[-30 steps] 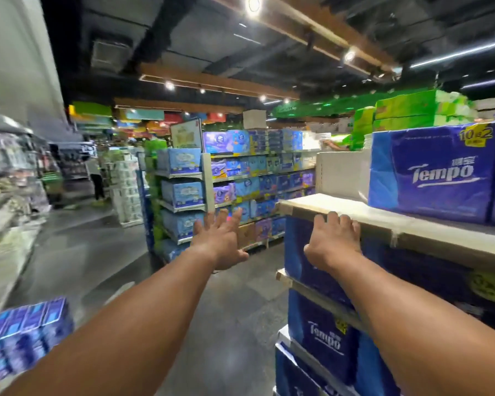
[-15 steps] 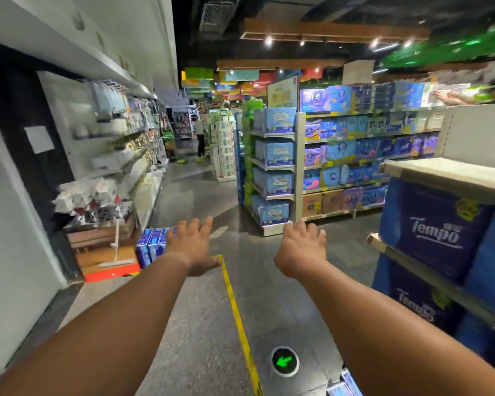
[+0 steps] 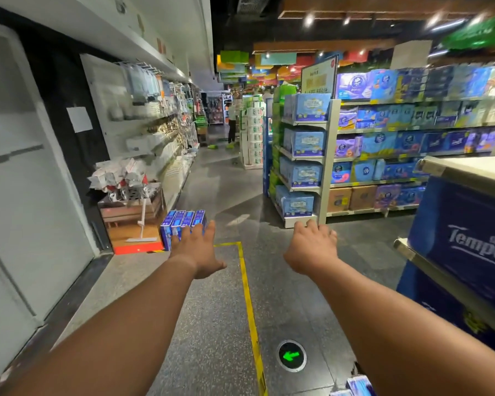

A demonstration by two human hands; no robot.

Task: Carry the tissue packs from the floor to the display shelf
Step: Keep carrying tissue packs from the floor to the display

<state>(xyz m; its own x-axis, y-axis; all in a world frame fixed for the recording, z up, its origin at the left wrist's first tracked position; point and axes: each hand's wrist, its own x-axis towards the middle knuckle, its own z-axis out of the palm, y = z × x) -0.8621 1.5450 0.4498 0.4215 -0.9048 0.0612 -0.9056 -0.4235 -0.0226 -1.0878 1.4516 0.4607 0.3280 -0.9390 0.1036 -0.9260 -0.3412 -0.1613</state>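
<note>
— Reaching with both hands empty, fingers (image 3: 210, 228) spread wide; the tissue packs (image 3: 182, 225) are sitting on the floor (image 3: 226, 310) by the left wall.
— Heavy?
— Probably light, soft; I'm planning on gripping both ends.

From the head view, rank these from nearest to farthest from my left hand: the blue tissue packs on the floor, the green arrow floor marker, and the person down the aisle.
1. Blue tissue packs, just beyond the left hand.
2. Green arrow marker, on the floor to the right, near me.
3. Person, far down the aisle.
</note>
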